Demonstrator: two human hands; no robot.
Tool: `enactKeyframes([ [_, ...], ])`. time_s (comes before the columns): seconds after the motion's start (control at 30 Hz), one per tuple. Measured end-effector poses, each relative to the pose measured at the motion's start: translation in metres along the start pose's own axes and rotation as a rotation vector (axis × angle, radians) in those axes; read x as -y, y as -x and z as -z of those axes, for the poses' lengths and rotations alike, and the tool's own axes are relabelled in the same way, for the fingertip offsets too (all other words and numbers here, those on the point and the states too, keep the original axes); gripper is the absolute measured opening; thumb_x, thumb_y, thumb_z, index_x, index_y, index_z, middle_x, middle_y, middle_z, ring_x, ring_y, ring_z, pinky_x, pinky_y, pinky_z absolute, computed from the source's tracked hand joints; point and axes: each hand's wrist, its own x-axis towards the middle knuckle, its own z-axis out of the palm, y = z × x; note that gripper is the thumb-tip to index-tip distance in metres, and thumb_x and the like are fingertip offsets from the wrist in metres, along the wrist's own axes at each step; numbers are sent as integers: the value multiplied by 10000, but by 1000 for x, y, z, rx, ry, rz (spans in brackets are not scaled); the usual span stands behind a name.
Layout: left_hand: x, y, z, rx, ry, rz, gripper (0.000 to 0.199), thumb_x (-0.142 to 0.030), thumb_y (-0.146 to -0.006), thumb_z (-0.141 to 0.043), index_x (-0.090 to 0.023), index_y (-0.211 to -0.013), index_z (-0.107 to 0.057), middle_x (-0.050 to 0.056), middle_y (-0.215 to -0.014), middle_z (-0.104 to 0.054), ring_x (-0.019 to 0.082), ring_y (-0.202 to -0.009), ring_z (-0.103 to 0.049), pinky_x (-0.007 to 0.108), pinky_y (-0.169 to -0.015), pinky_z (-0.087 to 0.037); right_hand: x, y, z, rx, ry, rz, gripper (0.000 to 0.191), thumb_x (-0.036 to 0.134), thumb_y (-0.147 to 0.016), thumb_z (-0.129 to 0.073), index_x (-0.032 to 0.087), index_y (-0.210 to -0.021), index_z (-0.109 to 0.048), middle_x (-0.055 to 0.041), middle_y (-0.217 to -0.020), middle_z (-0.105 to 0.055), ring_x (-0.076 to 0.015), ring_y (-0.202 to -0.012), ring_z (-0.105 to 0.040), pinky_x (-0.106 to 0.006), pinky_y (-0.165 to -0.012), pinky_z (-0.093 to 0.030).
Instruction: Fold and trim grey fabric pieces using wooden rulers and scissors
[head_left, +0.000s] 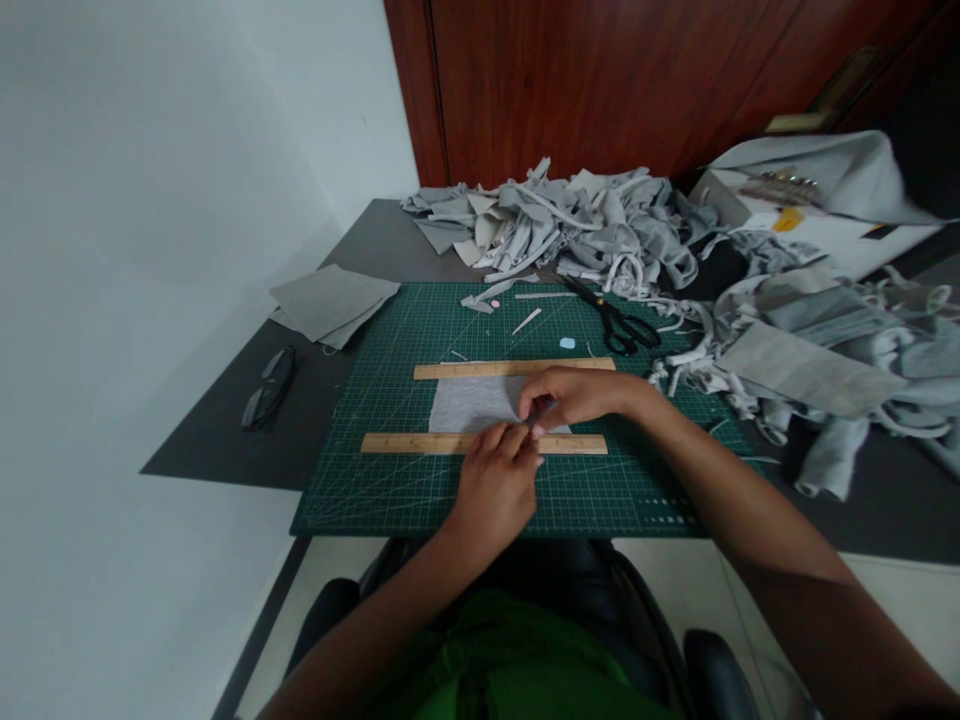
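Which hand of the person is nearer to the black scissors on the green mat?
Right. The right hand is over the grey cloth, below the scissors in the picture; the left hand is farther from them, at the lower ruler.

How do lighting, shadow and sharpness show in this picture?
All in the head view: dim light, darkest at upper right; a soft shadow on the green cutting mat beside the right forearm; nearer ruler's markings too faint to read.
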Motion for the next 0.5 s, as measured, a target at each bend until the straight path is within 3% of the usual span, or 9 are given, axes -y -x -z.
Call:
enactKeyframes([
  [0.17, 1, -2, 3, 14, 5, 33, 233, -103, -983, -581, -181, -1161, -710, 85, -1211, -694, 267, -1156, -611, 460, -989, -543, 2, 4, 0, 25, 42, 8, 158, 158, -825, -748, 160, -983, -732, -11, -894, -643, -163, -842, -592, -271, -743, -463],
  [0.33, -2, 0, 4, -3, -68, 39, 182, -145, -983, -600, -189, -1101, -732, 108, -1263, -639, 297, -1191, -578, 484, -990, -535, 9, 8, -1, 2, 65, -130, 222, 313, -807, -811, 154, -945, -740, 20, -753, -636, -144, -687, -579, -252, -611, -409],
  [0.5, -2, -1, 3, 12, -79, 44, 184, -149, -984, -601, -186, -1121, -720, 81, -1126, -696, 295, -1080, -595, 489, -912, -526, 8, 10, 0, 67, -70, -212, 233, 368, -796, -796, 158, -881, -739, 15, -710, -679, -148, -661, -616, -250, -601, -437],
])
